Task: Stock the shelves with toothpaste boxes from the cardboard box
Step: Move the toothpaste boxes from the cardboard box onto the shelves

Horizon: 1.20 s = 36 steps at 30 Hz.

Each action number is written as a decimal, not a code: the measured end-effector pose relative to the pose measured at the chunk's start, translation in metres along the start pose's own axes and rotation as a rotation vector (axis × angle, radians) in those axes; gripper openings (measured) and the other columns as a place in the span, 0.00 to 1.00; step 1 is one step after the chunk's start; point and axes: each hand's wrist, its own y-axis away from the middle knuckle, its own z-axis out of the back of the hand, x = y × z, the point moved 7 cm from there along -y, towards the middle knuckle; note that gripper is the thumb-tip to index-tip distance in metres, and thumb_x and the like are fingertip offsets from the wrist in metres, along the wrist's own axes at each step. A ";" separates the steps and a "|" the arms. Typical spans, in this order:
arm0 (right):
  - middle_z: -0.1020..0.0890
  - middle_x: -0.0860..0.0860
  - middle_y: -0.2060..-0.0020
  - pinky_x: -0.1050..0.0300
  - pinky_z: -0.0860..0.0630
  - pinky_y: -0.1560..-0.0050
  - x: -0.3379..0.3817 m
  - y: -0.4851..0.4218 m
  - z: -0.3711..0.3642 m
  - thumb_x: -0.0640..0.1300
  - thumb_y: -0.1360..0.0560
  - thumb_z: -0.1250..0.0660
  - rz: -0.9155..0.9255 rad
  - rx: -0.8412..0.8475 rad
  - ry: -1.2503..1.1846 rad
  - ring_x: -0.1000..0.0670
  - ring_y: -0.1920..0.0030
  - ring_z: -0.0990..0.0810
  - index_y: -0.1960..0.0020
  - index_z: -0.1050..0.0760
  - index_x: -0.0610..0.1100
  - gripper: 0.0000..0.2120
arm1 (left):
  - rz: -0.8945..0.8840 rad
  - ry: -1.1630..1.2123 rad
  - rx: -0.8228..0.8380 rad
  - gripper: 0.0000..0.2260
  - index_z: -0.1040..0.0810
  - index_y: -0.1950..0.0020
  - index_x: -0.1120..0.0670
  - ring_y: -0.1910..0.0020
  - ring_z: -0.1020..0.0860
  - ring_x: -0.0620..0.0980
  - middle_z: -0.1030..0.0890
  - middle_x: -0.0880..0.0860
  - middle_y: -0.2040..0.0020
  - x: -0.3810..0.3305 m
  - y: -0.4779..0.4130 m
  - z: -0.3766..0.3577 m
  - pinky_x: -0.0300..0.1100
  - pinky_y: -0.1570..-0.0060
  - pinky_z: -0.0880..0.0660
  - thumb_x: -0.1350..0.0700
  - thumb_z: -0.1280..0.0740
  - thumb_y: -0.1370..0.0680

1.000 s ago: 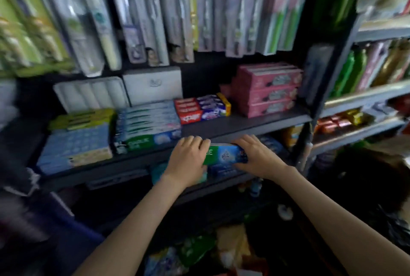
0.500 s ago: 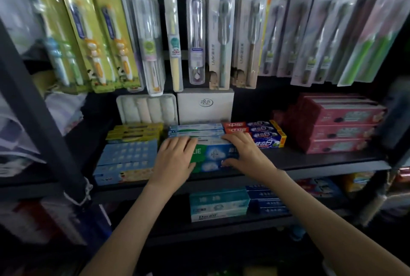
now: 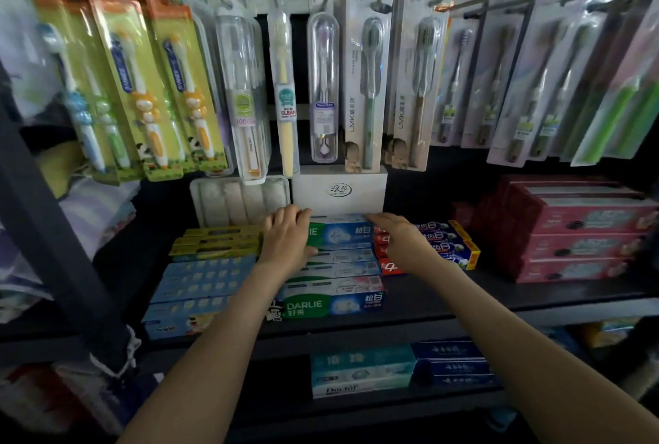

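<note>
A green, white and blue Darlie toothpaste box [image 3: 340, 235] lies on top of the stack of matching Darlie boxes [image 3: 331, 301], at the back of the dark middle shelf [image 3: 481, 297]. My left hand [image 3: 287, 240] grips its left end, fingers over the top and thumb at the front. My right hand [image 3: 399, 238] holds the right end, with its fingers lying along the far top edge. The cardboard box is out of view.
Red and blue toothpaste boxes [image 3: 460, 247] sit right of the stack, with pink boxes [image 3: 577, 236] further right. Blue boxes [image 3: 199, 279] and yellow ones [image 3: 217, 240] lie left. A white carton [image 3: 338, 190] stands behind. Packaged toothbrushes [image 3: 367, 79] hang overhead. A dark post [image 3: 53, 229] rises left.
Both hands have carried the Darlie box up from below the shelf edge and back over the stack, to the rear of the shelf. The camera has tilted up and closer.
</note>
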 end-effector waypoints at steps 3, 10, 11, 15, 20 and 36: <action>0.38 0.46 0.26 0.58 0.45 0.28 -0.004 -0.010 -0.002 0.28 0.25 0.44 -0.010 0.035 -0.010 0.45 0.27 0.41 0.24 0.43 0.44 0.32 | 0.021 -0.025 0.009 0.33 0.42 0.25 0.53 0.32 0.39 0.54 0.37 0.54 0.32 0.001 -0.013 -0.004 0.47 0.36 0.43 0.44 0.32 0.25; 0.41 0.49 0.25 0.47 0.48 0.28 -0.014 -0.020 -0.007 0.33 0.22 0.47 -0.113 0.137 0.155 0.44 0.27 0.44 0.23 0.48 0.50 0.30 | 0.027 0.022 0.137 0.27 0.41 0.26 0.53 0.32 0.41 0.55 0.38 0.55 0.31 -0.002 -0.033 -0.027 0.49 0.34 0.42 0.49 0.35 0.22; 0.42 0.50 0.25 0.47 0.49 0.28 -0.014 -0.020 -0.009 0.34 0.22 0.47 -0.110 0.150 0.173 0.45 0.27 0.45 0.23 0.49 0.50 0.31 | 0.032 0.035 0.143 0.26 0.40 0.26 0.53 0.32 0.41 0.55 0.38 0.55 0.31 -0.001 -0.033 -0.029 0.49 0.34 0.42 0.50 0.36 0.21; 0.46 0.53 0.23 0.46 0.50 0.29 -0.017 -0.020 -0.013 0.34 0.23 0.46 -0.094 0.178 0.192 0.47 0.26 0.46 0.22 0.52 0.51 0.33 | 0.042 0.057 0.158 0.25 0.40 0.25 0.52 0.30 0.41 0.54 0.38 0.54 0.30 0.003 -0.035 -0.029 0.50 0.33 0.42 0.50 0.37 0.21; 0.50 0.55 0.23 0.45 0.52 0.29 -0.022 -0.019 -0.018 0.33 0.24 0.45 -0.087 0.216 0.174 0.48 0.25 0.51 0.22 0.55 0.52 0.36 | 0.100 0.110 0.157 0.27 0.44 0.24 0.52 0.27 0.44 0.54 0.41 0.53 0.26 0.006 -0.029 -0.017 0.51 0.30 0.47 0.50 0.39 0.20; 0.22 0.47 0.45 0.50 0.32 0.43 -0.132 0.187 0.045 0.36 0.28 0.37 -0.226 -0.474 0.015 0.43 0.45 0.27 0.37 0.26 0.40 0.19 | -0.450 0.551 -0.025 0.21 0.28 0.33 0.59 0.39 0.25 0.57 0.24 0.57 0.38 -0.283 0.091 -0.002 0.50 0.42 0.27 0.54 0.40 0.25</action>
